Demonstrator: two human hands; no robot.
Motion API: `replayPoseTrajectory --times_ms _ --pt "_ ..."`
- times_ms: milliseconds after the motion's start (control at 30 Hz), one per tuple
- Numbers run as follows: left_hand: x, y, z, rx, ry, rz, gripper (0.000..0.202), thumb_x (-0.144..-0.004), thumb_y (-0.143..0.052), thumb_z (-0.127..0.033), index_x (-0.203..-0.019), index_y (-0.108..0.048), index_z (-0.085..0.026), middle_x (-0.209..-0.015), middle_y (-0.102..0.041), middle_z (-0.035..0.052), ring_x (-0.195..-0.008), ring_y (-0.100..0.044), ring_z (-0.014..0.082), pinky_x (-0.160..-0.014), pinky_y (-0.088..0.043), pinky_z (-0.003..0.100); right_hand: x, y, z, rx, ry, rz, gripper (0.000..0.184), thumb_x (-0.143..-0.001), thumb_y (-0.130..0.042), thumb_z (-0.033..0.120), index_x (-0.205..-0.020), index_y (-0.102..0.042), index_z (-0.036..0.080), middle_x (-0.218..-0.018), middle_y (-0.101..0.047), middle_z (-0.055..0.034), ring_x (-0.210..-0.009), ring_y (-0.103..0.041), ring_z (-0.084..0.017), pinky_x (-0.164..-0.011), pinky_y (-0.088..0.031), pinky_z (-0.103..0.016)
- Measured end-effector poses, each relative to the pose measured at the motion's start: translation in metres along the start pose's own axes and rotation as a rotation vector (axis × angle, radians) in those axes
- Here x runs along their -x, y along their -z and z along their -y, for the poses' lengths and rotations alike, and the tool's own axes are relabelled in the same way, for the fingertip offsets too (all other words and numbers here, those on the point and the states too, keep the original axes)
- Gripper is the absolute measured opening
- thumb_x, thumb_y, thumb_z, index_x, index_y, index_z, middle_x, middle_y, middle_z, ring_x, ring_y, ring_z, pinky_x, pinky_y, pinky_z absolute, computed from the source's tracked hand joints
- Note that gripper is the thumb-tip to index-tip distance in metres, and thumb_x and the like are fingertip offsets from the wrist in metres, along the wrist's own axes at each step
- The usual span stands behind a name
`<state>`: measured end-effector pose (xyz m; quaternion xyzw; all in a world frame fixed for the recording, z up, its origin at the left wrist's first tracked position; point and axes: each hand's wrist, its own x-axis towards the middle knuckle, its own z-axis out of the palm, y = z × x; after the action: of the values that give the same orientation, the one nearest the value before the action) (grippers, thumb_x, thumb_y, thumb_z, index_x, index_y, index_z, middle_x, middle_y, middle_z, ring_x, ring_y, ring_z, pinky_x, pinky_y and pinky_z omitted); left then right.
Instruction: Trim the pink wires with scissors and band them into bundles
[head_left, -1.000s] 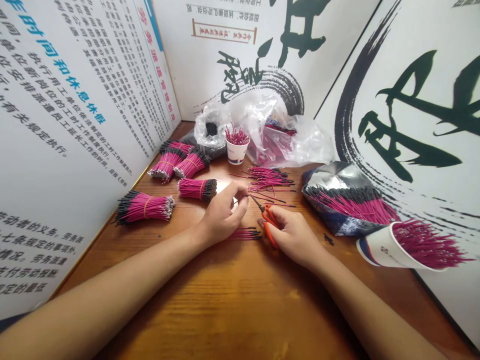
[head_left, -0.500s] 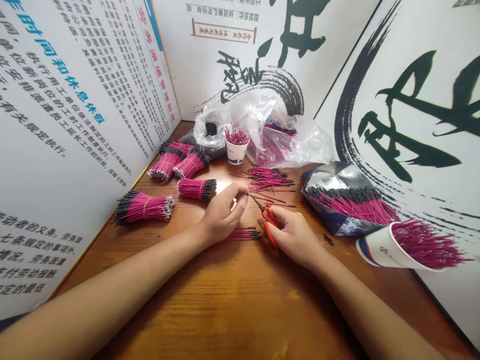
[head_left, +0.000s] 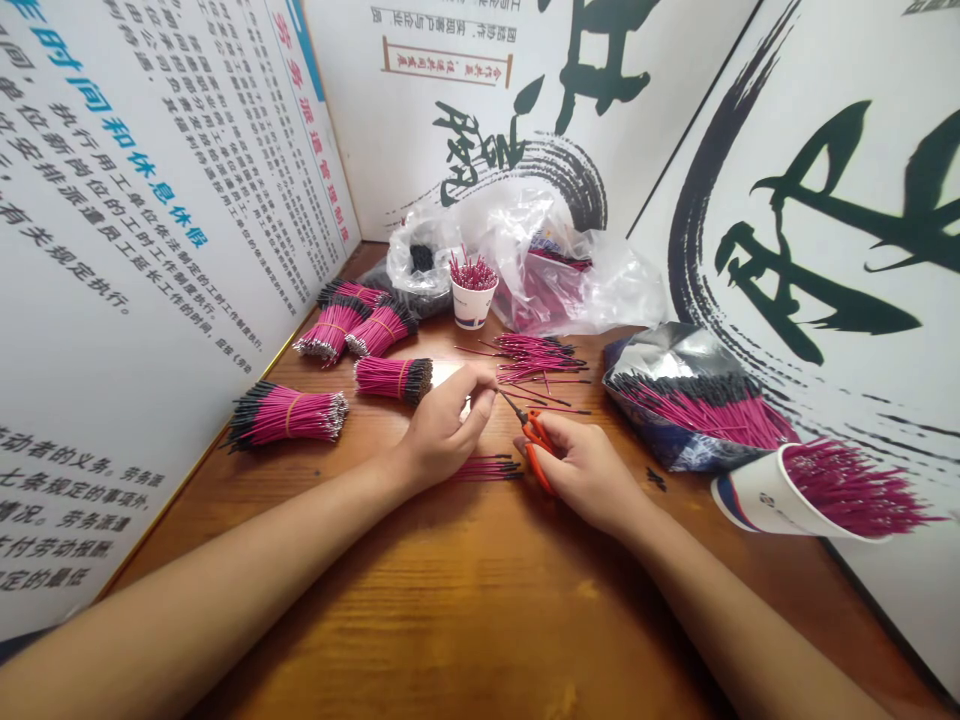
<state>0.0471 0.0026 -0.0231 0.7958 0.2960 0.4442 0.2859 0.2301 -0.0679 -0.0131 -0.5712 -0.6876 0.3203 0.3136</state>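
My right hand [head_left: 589,472] grips small orange-handled snips [head_left: 531,438], blades pointing up-left toward my left hand. My left hand [head_left: 444,425] is closed in a pinch, fingertips pressed together just left of the blade tips; what it pinches is too small to make out. A small row of loose pink wires [head_left: 487,467] lies on the wooden table [head_left: 465,620] between my two hands. More loose pink wires [head_left: 536,358] lie scattered just beyond the snips.
Bound bundles of pink wires [head_left: 289,414] lie at the left and back left. A paper cup of wire ends [head_left: 473,290] stands before clear plastic bags [head_left: 555,270]. A foil bag of wires [head_left: 690,400] and a tipped cup of wires [head_left: 810,490] lie right. Printed boards wall the table.
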Motion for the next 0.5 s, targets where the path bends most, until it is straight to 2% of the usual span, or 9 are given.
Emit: replayPoseTrajectory --times_ms 500 --pt "-0.0001 -0.0002 0.0013 -0.003 -0.054 -0.011 0.010 -0.097 -0.042 -0.018 -0.094 -0.052 -0.018 -0.084 -0.057 -0.0001 -0.074 -0.050 0.0107 -0.068 -0.039 0.023 0.0012 -0.0003 -0.0003 -0.026 -0.009 0.010 0.028 -0.090 -0.055 0.027 -0.067 -0.041 0.020 -0.058 -0.043 0.0056 -0.055 -0.038 -0.010 -0.053 -0.029 -0.024"
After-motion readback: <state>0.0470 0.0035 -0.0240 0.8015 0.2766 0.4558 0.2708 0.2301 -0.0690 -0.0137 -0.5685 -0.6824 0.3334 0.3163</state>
